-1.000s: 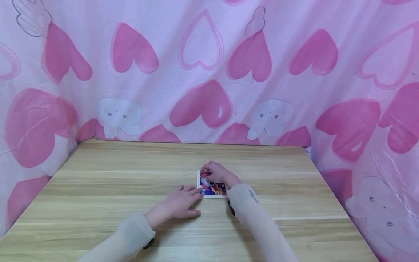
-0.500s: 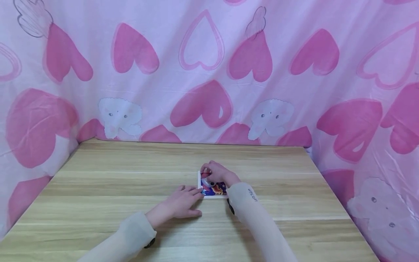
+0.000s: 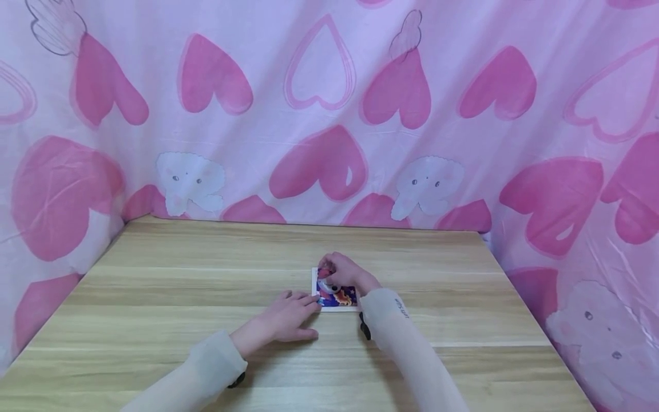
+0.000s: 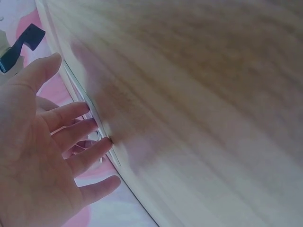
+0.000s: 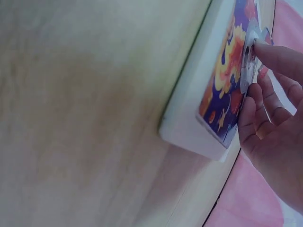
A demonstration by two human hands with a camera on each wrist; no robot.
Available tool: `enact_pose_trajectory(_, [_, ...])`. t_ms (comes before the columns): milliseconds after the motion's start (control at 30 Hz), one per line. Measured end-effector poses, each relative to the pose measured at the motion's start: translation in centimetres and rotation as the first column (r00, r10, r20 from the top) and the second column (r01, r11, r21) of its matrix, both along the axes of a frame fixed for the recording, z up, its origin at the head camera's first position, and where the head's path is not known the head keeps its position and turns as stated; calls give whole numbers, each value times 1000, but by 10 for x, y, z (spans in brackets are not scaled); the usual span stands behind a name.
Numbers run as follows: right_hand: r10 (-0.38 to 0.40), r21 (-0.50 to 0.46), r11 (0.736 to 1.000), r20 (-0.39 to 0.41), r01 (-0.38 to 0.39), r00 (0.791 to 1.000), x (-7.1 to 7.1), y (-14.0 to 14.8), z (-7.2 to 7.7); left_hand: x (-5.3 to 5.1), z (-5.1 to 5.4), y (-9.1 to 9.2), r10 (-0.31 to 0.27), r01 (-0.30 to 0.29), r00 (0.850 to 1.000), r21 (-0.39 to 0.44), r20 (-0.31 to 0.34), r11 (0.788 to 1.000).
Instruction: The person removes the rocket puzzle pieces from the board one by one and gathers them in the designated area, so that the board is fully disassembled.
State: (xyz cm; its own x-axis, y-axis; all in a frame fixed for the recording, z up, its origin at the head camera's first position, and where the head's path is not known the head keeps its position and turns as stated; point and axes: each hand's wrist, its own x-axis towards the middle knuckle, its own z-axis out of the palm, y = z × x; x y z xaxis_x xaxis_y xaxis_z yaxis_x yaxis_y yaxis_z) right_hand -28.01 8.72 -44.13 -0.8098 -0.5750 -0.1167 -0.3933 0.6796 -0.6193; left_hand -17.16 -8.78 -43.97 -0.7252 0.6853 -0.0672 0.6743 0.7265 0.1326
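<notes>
A small white-rimmed puzzle board (image 3: 338,309) with a purple, red and orange picture lies flat at the middle of the table; the right wrist view shows its thick white side. My right hand (image 3: 344,271) reaches over its far part. Thumb and fingers pinch a thin printed puzzle piece (image 5: 266,36), tilted up at the picture's surface and largely hidden by the fingers. Beneath the thumb, a grey-white printed figure (image 5: 248,56) shows. My left hand (image 3: 290,316) lies with straight, spread fingers, its fingertips touching the board's near left corner.
The wood-grain table (image 3: 206,274) extends around the board on all sides. A pink curtain (image 3: 309,114) with hearts hangs behind the table and along both sides. Each wrist carries a dark strap (image 3: 237,380) below a pale sleeve.
The hands and board stay almost in place. My right fingers shift very slightly over the picture, and the whole head view drifts a little.
</notes>
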Motion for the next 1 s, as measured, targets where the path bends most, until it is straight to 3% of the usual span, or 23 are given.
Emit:
enact_pose_trajectory(267, [-21,-70,997,65,25,998,1,4,-1,-1,0,1,2,-2,1000,-9,12,1000])
enact_pose_trajectory(500, [4,-81,997,-20,-5,1000,4,8,0,0,2,0,4,-4,1000,3,21,1000])
enact_pose_trajectory(733, [1,-103,995,3,-1,1000,8,12,0,2,2,0,-4,4,1000,6,11,1000])
enact_pose_trajectory(1000, [-20,-173,985,-27,15,999,9,29,2,2,3,0,0,0,1000,1,17,1000])
